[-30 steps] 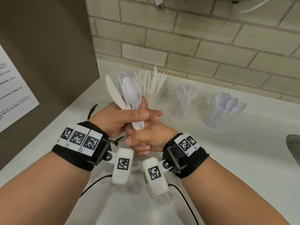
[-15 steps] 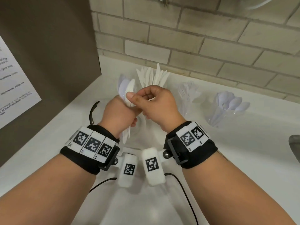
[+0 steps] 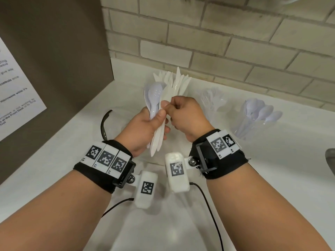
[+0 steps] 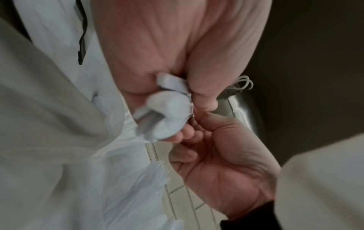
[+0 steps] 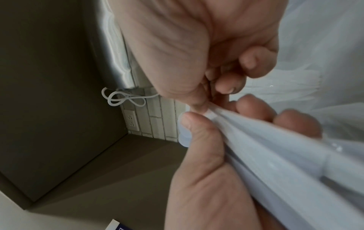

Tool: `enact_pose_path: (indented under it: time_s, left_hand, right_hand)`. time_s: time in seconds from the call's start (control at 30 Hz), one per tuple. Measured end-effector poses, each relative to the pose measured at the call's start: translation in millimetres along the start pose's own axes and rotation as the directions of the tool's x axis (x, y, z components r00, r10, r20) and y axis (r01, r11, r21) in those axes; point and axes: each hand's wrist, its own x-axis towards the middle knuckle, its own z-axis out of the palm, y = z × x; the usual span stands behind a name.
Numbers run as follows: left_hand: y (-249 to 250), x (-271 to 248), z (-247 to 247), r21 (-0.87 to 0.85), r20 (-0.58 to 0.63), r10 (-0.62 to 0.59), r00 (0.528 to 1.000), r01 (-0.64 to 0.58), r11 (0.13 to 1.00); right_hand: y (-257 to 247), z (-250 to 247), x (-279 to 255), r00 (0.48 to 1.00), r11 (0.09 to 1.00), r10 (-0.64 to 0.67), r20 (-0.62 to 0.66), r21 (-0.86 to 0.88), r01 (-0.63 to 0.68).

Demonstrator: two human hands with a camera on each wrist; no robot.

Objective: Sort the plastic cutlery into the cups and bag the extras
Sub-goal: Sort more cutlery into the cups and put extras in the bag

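White countertop (image 3: 272, 178): supports three clear cups in a row near the brick wall (image 3: 235, 42). Brown panel (image 3: 54, 51), left side: carries a printed notice (image 3: 16, 91).

Left hand (image 3: 139, 129): fingers and thumb curled round a mixed bundle of white cutlery (image 3: 155, 109), held upright over the counter in front of the leftmost cup; spoon bowls up, handles projecting below the palm. Same grip visible in the left wrist view, handle ends (image 4: 167, 112) protruding between palm and fingers.

Right hand (image 3: 186, 118): curled, thumb and forefinger pinching one piece at the top of the bundle, just beside the left thumb; kind of piece cannot be told. Pinch confirmed in the right wrist view at the thumb tip (image 5: 197, 101).

Knife cup (image 3: 174, 84): leftmost, directly behind the bundle, blades fanned upward.
Fork cup (image 3: 212, 104): middle, just right of the right hand.
Spoon cup (image 3: 257, 115): rightmost, well apart from both hands.

Black cable (image 3: 104, 124): lying on the counter left of the left wrist.
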Motion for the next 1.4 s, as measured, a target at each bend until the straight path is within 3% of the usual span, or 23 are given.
enact_pose_path:
  time_s: [0.13, 0.37, 0.57, 0.7, 0.77, 0.87, 1.0, 1.1, 1.27, 1.4]
  left_hand:
    - [4.5, 4.2, 3.5, -0.041, -0.049, -0.036, 0.998, 0.034, 0.999]
    - [5.4, 3.3, 7.8, -0.048, -0.069, 0.021, 0.997, -0.025, 0.999]
    - [6.5, -1.4, 4.2, -0.203, -0.033, -0.02, 0.999, 0.013, 0.979]
    - [5.0, 4.1, 1.6, -0.181, -0.145, -0.074, 0.987, 0.047, 0.982]
    - [4.4, 6.4, -2.7, -0.214, -0.24, -0.117, 0.964, 0.065, 0.975]
    - [3.5, 4.5, -15.2, -0.203, -0.306, -0.121, 0.944, 0.059, 0.977]
    - [1.5, 0.5, -25.9, -0.161, -0.3, -0.104, 0.948, 0.057, 0.985]
    - [1.8, 0.6, -27.5, -0.168, -0.28, -0.109, 0.954, 0.063, 0.984]
    - [1.2, 4.2, -29.3, -0.181, -0.275, -0.116, 0.954, 0.067, 0.981]
    - [-0.5, 6.6, -29.3, -0.181, -0.257, -0.128, 0.958, 0.082, 0.98]
  right_hand:
    - [1.1, 2.1, -0.3, 1.0, 0.996, 0.015, -0.012, 0.086, -0.013]
    - [-2.4, 4.0, -1.3, 0.998, 0.981, 0.059, 0.001, 0.185, -0.059]
    - [-2.2, -1.0, -8.1, 0.996, 0.959, 0.06, 0.068, 0.274, -0.076]
    - [-1.6, -4.4, -8.8, 0.995, 0.951, 0.05, 0.082, 0.302, -0.073]
    - [-0.8, -10.5, -3.2, 0.999, 0.961, 0.032, 0.03, 0.274, -0.039]
    - [-7.2, -31.4, 15.9, 0.987, 0.961, -0.011, -0.16, 0.27, 0.055]
    - [-23.4, -52.1, 58.1, 0.886, 0.942, -0.185, -0.424, 0.178, 0.283]
    - [-24.1, -45.8, 93.4, 0.854, 0.93, -0.272, -0.443, 0.107, 0.351]
    - [1.8, -22.5, 132.6, 0.914, 0.982, -0.162, -0.372, 0.031, 0.187]
    - [25.7, -10.9, 142.2, 0.987, 0.993, 0.061, -0.147, -0.089, -0.075]
